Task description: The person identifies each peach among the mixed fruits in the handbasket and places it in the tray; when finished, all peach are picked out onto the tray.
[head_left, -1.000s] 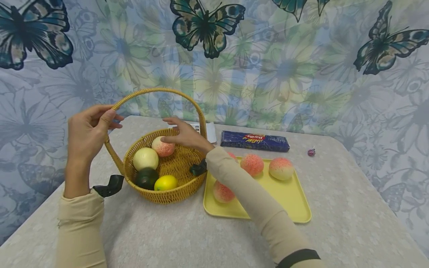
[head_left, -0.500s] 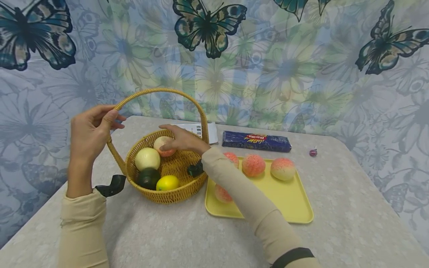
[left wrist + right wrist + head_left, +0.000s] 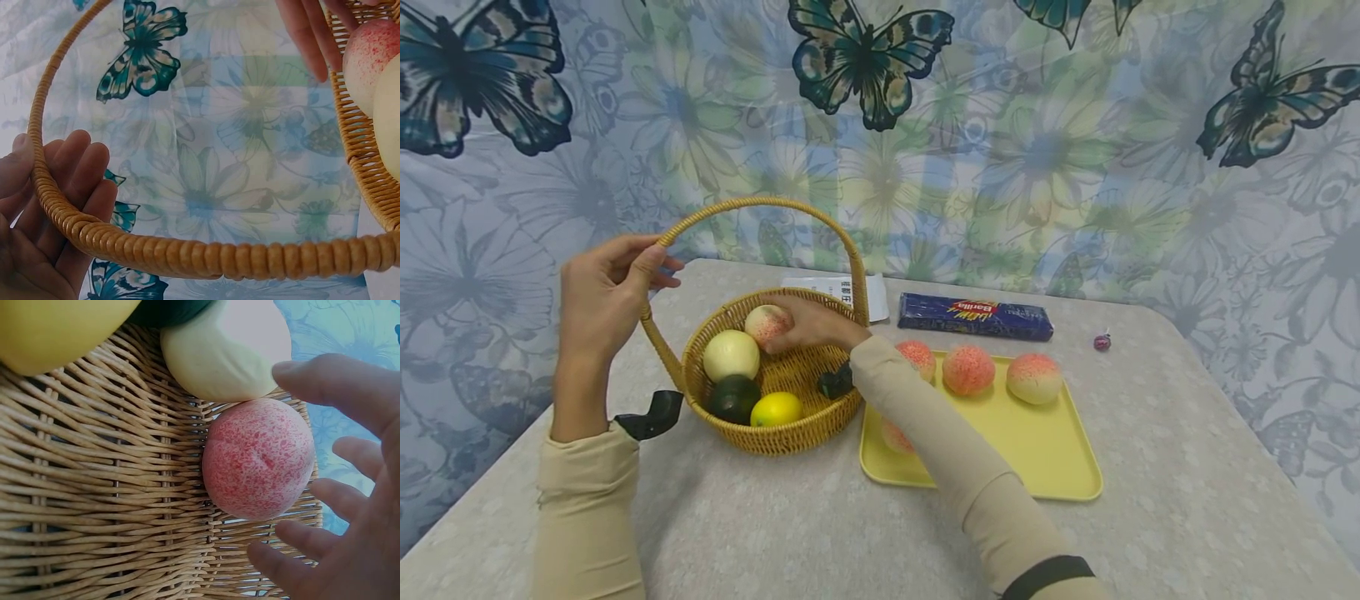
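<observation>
My left hand [image 3: 602, 304] pinches the left side of the handle [image 3: 159, 250] of a woven basket [image 3: 775, 437], thumb on one side and fingers on the other. Inside the basket, my right hand [image 3: 812, 323] is beside a pink-speckled peach [image 3: 767, 324]. In the right wrist view its fingers [image 3: 340, 497] are spread along one side of the peach [image 3: 259, 459], and the thumb [image 3: 325, 378] reaches over toward a pale round fruit [image 3: 225, 350]. That pale fruit, a dark green avocado-like fruit [image 3: 733, 399] and a yellow lemon [image 3: 777, 410] lie along the basket's left and front.
A yellow tray [image 3: 1037, 450] with several peaches [image 3: 968, 371] stands right of the basket, partly under the right sleeve [image 3: 940, 425]. Behind it lie a blue Barilla pasta packet [image 3: 974, 317] and a small wrapped lollipop [image 3: 1102, 342]. A white printed paper [image 3: 876, 297] is behind the basket.
My right hand has come down from above the peach to beside it, its fingers now lower in the basket. My left hand stays on the handle.
</observation>
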Available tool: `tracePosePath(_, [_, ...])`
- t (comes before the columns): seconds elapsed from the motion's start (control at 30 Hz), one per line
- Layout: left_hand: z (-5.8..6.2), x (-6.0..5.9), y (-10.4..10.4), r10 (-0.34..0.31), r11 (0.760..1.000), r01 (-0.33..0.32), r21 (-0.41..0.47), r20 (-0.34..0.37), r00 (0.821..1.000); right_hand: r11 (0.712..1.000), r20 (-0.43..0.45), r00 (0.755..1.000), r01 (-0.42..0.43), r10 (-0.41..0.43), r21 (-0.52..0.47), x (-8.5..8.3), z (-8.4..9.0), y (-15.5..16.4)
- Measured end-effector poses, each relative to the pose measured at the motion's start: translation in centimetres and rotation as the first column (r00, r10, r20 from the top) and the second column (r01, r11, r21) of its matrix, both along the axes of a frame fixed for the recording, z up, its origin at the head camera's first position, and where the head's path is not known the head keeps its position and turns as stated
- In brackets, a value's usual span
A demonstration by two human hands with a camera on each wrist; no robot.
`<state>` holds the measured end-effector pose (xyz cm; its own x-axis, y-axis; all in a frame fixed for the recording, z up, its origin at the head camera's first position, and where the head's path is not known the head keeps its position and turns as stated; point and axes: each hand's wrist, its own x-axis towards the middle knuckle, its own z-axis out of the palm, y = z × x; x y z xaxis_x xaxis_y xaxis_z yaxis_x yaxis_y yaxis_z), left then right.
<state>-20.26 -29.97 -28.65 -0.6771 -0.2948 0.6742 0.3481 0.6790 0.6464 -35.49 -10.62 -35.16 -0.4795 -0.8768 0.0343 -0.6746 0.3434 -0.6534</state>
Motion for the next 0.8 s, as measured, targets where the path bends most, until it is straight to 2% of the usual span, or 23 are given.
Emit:
tracePosePath(0.2, [0.0,-0.1,0.1,-0.01,1.0,0.01,-0.002,-0.01,1.0,0.999,-0.049,0.999,-0.017,0.019,0.031,0.0,0.1,0.3])
tracePosePath(0.3, [0.0,-0.2,0.1,-0.015,1.0,0.015,-0.005,-0.016,1.0,0.999,-0.078,0.997,0.007,-0.003,0.045,0.0,0.2,0.5])
tracePosePath(0.53, [-0.1,-0.1,0.1,-0.02,1.0,0.02,-0.001,-0.018,1.0,0.987,-0.068,0.993,0.105,-0.097,0.118,0.0,0.2,1.2])
tracePosePath(0.7, [-0.2,-0.1,0.2,-0.017,1.0,0.017,-0.003,-0.018,1.0,0.991,-0.101,0.989,0.114,-0.107,0.075,0.0,0.1,1.2])
tracePosePath(0.8, [-0.2,-0.1,0.1,-0.011,1.0,0.011,-0.006,-0.02,1.0,0.992,-0.09,0.992,0.1,-0.093,0.072,0.1,0.2,1.1])
